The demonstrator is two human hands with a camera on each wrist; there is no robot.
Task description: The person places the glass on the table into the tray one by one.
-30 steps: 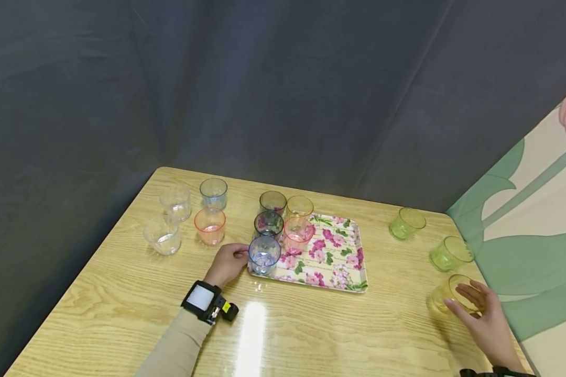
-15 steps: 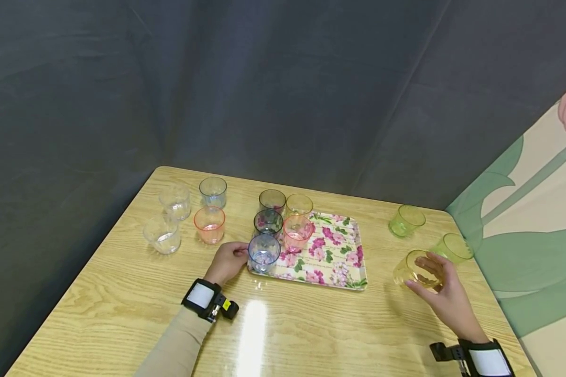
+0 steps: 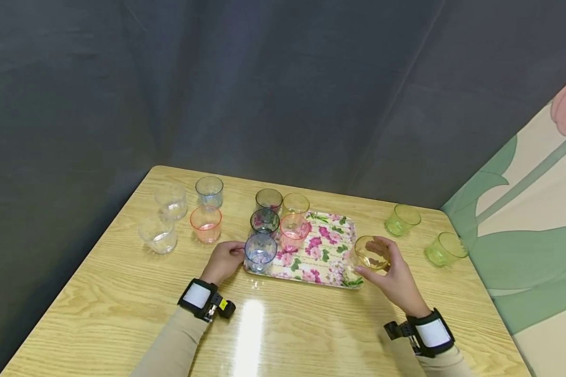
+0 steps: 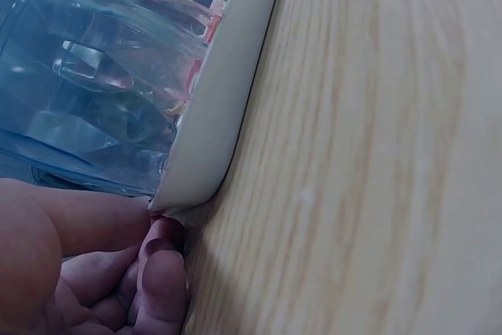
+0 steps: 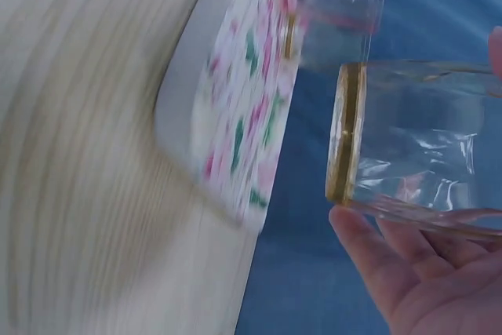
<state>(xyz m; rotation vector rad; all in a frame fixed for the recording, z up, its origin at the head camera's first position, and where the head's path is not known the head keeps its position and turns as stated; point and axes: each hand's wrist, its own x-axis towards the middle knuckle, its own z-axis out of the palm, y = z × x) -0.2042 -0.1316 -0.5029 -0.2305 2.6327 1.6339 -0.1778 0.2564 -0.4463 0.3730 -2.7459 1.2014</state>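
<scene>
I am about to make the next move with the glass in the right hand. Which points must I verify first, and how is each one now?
1. Right hand secure on held glass: ok, thumb and fingers on its sides.
2. Left hand steadying tray: ok, pinching its corner.
3. Room on tray's right part: ok, bare floral surface.
4. Five glasses on tray upright: ok.
5. Held glass clear of tray: ok, gap in right wrist view.
6. Held glass wholly over tray: cannot tell; it overlaps the right rim in head view.
</scene>
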